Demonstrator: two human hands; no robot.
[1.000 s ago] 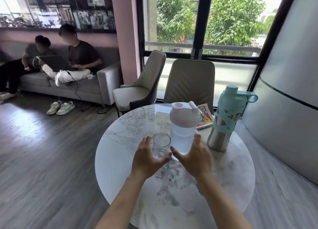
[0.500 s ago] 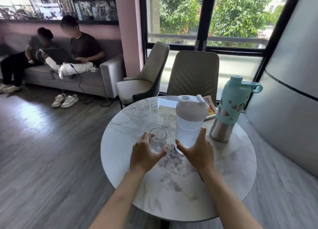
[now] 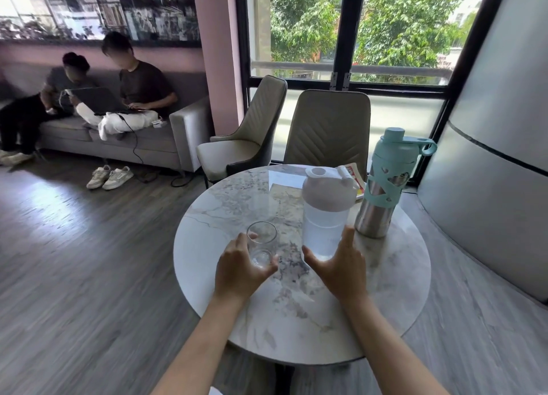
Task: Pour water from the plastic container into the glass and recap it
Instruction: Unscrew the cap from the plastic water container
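Note:
A translucent plastic container (image 3: pixel 324 225) with water and a pale pink lid, its flip cap closed, stands upright in the middle of the round marble table (image 3: pixel 296 320). To its left stands a small clear empty glass (image 3: pixel 262 242). My left hand (image 3: pixel 238 273) wraps the glass, fingers behind it and thumb across its base. My right hand (image 3: pixel 338 265) is spread at the container's base, thumb at the left side and fingers up the right side. The palm sits just short of the container.
A steel bottle (image 3: pixel 385 193) with a teal sleeve and cap stands right of the container, a magazine (image 3: pixel 354 175) behind it. Two beige chairs (image 3: pixel 327 127) stand beyond the table. Two people sit on a grey sofa (image 3: pixel 133 139) far left. A curved grey wall (image 3: pixel 489 187) is at right.
My left hand has moved forward and closed around the glass. My right hand has crept closer to the container's base. My view has pulled back from the table.

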